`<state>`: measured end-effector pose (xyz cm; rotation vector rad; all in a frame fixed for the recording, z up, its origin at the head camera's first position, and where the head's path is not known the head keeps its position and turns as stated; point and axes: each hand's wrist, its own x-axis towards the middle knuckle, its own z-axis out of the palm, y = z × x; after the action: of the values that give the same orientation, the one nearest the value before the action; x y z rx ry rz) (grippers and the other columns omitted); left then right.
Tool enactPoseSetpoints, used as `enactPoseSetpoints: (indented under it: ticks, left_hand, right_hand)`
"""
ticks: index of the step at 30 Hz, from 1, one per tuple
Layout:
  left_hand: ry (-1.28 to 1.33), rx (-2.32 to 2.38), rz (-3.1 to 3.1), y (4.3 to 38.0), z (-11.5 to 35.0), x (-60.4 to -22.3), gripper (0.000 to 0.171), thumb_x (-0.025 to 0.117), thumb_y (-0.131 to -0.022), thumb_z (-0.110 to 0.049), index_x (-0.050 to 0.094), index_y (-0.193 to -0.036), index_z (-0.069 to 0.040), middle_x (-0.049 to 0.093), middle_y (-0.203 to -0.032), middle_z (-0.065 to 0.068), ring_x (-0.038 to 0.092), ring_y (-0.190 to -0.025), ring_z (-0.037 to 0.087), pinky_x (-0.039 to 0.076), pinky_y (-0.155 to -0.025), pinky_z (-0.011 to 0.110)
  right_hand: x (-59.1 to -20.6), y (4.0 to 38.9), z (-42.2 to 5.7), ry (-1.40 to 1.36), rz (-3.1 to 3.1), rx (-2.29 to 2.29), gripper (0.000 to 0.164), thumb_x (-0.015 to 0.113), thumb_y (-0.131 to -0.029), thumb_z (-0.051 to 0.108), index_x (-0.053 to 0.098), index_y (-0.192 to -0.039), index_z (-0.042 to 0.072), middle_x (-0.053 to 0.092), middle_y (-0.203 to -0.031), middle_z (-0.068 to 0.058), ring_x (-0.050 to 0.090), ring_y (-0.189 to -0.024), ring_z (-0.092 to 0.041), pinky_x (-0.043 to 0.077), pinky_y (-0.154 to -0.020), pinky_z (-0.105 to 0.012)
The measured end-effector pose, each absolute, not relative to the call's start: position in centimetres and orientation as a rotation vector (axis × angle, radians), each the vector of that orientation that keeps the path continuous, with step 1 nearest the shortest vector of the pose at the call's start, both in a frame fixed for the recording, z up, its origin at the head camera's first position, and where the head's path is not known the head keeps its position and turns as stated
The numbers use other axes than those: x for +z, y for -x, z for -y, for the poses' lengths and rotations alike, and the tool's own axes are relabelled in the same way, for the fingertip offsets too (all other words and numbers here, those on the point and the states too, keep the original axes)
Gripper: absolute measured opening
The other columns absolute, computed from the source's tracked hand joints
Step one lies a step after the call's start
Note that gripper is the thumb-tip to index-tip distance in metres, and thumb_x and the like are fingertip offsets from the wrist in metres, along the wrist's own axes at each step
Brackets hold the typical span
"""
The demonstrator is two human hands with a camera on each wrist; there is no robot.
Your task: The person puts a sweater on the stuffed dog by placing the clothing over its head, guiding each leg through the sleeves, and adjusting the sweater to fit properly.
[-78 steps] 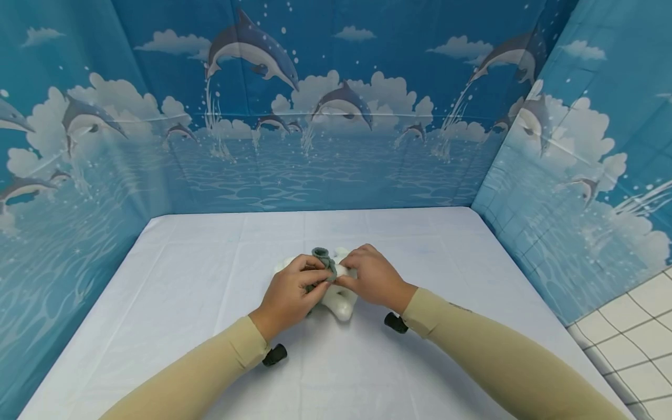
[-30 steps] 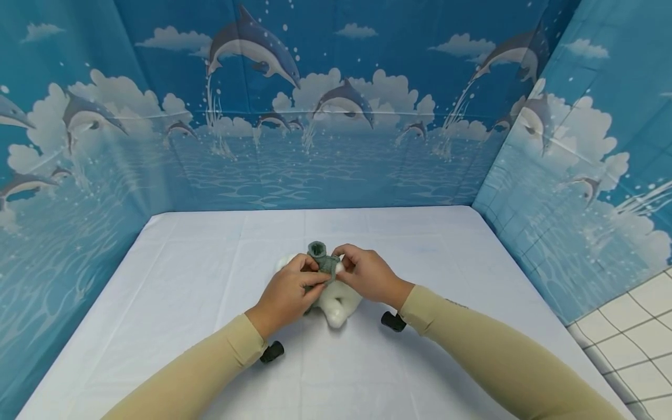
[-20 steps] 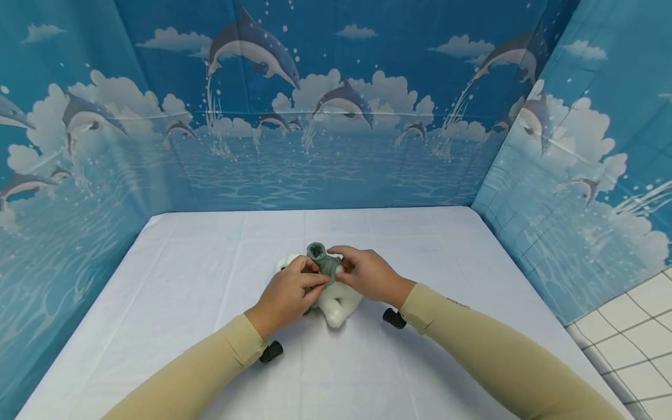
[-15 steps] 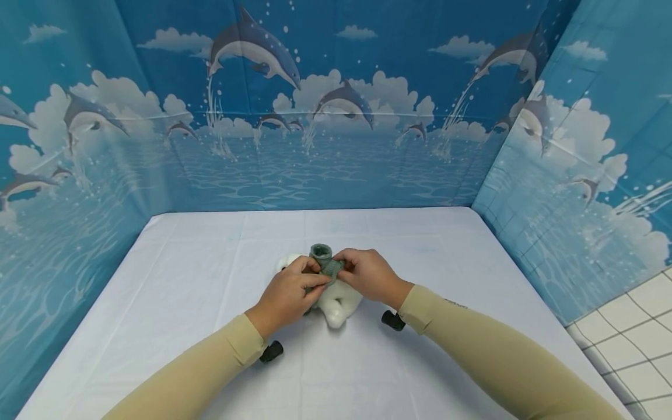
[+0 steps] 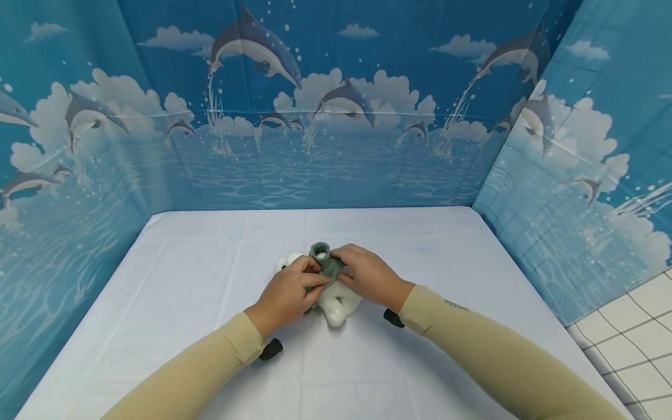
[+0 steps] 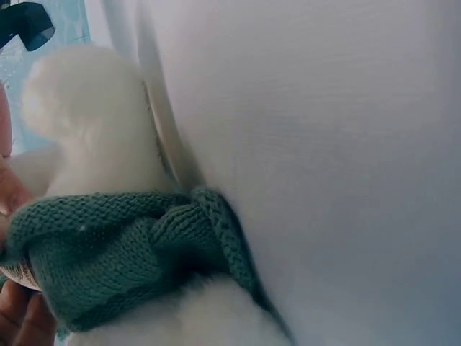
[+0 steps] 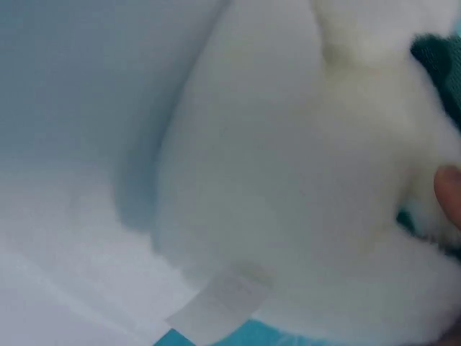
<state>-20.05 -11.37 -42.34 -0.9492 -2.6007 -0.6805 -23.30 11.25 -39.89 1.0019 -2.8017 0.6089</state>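
Note:
A white plush toy lies on the table between both hands, wearing a green knitted sweater. One tube-like sleeve points up, with something white inside its round opening. My left hand pinches the sweater's edge between thumb and fingers. From the other side, my right hand holds the sweater at the base of that sleeve; its fingertips are partly hidden. In the left wrist view, the knit wraps around the plush body. The right wrist view shows the toy's white fur and a thumb beside it.
A white cloth covers the table. A curtain printed with dolphins hangs along the back and sides. Black wrist devices sit under the cuffs. A white fabric tag sticks out from the toy.
The sleeve stands up more and its opening has turned toward the head camera. White now shows inside it, where it was dark. My right fingers have shifted onto the sleeve's base; the left stays nearly still.

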Motion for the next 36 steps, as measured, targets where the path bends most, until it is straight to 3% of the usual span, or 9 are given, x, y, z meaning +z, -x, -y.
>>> enactPoseSetpoints:
  ticks: [2, 7, 16, 19, 22, 25, 27, 30, 36]
  left_hand:
    - [0.949, -0.681, 2.605, 20.1, 11.3, -42.3, 0.02, 0.074, -0.1, -0.02, 0.082, -0.119, -0.018, 0.062, -0.122, 0.007, 0.068, -0.104, 0.018, 0.061, -0.084, 0.034]
    - [0.939, -0.679, 2.606, 20.1, 11.2, -42.4, 0.02, 0.075, -0.099, -0.019, 0.082, -0.118, -0.018, 0.064, -0.124, 0.008, 0.069, -0.108, 0.02, 0.061, -0.089, 0.036]
    - [0.933, -0.543, 2.614, 20.1, 11.0, -42.5, 0.02, 0.075, -0.099, -0.02, 0.082, -0.118, -0.019, 0.07, -0.117, 0.002, 0.065, -0.107, 0.018, 0.059, -0.092, 0.033]
    - [0.946, -0.536, 2.606, 20.1, 10.9, -42.5, 0.019, 0.076, -0.099, -0.019, 0.082, -0.117, -0.019, 0.071, -0.116, 0.001, 0.065, -0.104, 0.018, 0.059, -0.09, 0.032]
    - [0.952, -0.528, 2.6, 20.2, 10.9, -42.5, 0.019, 0.075, -0.099, -0.018, 0.082, -0.116, -0.019, 0.071, -0.115, 0.001, 0.065, -0.103, 0.018, 0.059, -0.089, 0.032]
    - [0.959, -0.519, 2.595, 20.3, 10.9, -42.5, 0.018, 0.075, -0.099, -0.018, 0.082, -0.116, -0.019, 0.071, -0.115, 0.0, 0.066, -0.104, 0.018, 0.058, -0.093, 0.034]
    - [0.966, -0.52, 2.589, 20.3, 11.0, -42.4, 0.018, 0.075, -0.099, -0.017, 0.082, -0.116, -0.019, 0.071, -0.115, 0.001, 0.066, -0.105, 0.018, 0.057, -0.1, 0.036]
    - [0.975, -0.526, 2.584, 20.3, 11.0, -42.4, 0.018, 0.076, -0.099, -0.017, 0.083, -0.115, -0.018, 0.071, -0.116, 0.001, 0.067, -0.108, 0.019, 0.053, -0.11, 0.042]
    - [0.975, -0.537, 2.606, 20.3, 11.3, -42.4, 0.018, 0.075, -0.099, -0.018, 0.082, -0.116, -0.018, 0.071, -0.118, 0.002, 0.068, -0.112, 0.02, 0.048, -0.117, 0.049]
  right_hand:
    - [-39.9, 23.3, -11.2, -0.993, 2.798, 0.575, 0.046, 0.075, -0.099, 0.017, 0.062, -0.141, 0.004, 0.069, -0.135, -0.012, 0.069, -0.119, -0.025, 0.059, -0.097, -0.038]
    - [-40.3, 23.1, -11.0, -0.883, 2.812, 0.568, 0.04, 0.073, -0.101, 0.018, 0.064, -0.138, 0.004, 0.077, -0.107, -0.008, 0.073, -0.09, -0.019, 0.06, -0.079, -0.036]
    - [-40.0, 23.4, -11.5, -0.912, 2.885, 0.467, 0.049, 0.072, -0.102, 0.017, 0.058, -0.145, -0.001, 0.07, -0.08, -0.001, 0.059, -0.064, -0.008, 0.049, -0.062, -0.026]
    - [-38.7, 23.8, -12.0, -0.988, 3.011, 0.554, 0.056, 0.067, -0.103, 0.013, 0.048, -0.154, -0.001, 0.073, -0.091, -0.005, 0.061, -0.067, -0.011, 0.046, -0.062, -0.027]
    - [-36.9, 24.2, -12.3, -0.969, 3.112, 0.771, 0.06, 0.058, -0.104, 0.009, 0.039, -0.161, 0.004, 0.075, -0.123, -0.013, 0.074, -0.094, -0.02, 0.051, -0.071, -0.032]
    - [-35.5, 24.5, -12.2, -0.924, 3.022, 0.963, 0.05, 0.053, -0.107, 0.008, 0.049, -0.156, 0.008, 0.068, -0.14, -0.014, 0.07, -0.12, -0.027, 0.058, -0.087, -0.039]
    - [-35.0, 24.7, -11.6, -0.958, 2.923, 0.965, 0.036, 0.056, -0.109, 0.011, 0.063, -0.143, 0.009, 0.07, -0.135, -0.011, 0.07, -0.117, -0.027, 0.058, -0.09, -0.042]
    - [-34.8, 25.2, -10.5, -1.005, 2.892, 0.839, 0.024, 0.064, -0.107, 0.018, 0.076, -0.126, 0.011, 0.073, -0.121, -0.006, 0.069, -0.108, -0.021, 0.058, -0.09, -0.037]
    - [-34.5, 26.5, -9.2, -0.987, 3.119, 0.649, 0.022, 0.068, -0.105, 0.021, 0.08, -0.122, 0.013, 0.078, -0.109, -0.003, 0.07, -0.093, -0.015, 0.055, -0.077, -0.028]
